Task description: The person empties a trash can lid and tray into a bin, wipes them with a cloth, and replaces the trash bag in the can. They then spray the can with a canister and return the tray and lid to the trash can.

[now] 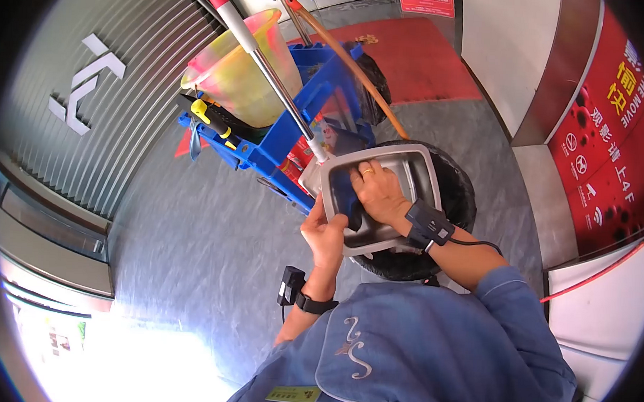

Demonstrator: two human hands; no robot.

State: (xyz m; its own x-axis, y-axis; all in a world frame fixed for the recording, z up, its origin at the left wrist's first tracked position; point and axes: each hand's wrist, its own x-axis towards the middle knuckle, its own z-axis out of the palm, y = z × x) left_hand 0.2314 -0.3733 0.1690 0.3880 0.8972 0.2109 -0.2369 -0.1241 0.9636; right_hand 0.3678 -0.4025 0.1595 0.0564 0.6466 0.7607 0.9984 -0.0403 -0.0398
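Shirt [431,342] foremost, left grip [325,237] clasps basin [377,246] by rim; right grip [383,193] inside, closure unclear.

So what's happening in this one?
A person in a blue top is working over a rectangular metal pan. Their left hand grips its near-left rim, while their right hand reaches inside, fingers against something dark whose nature is unclear. The pan sits above a round bin with a black liner. Beyond it stands a blue cart with a multicoloured tub on it.
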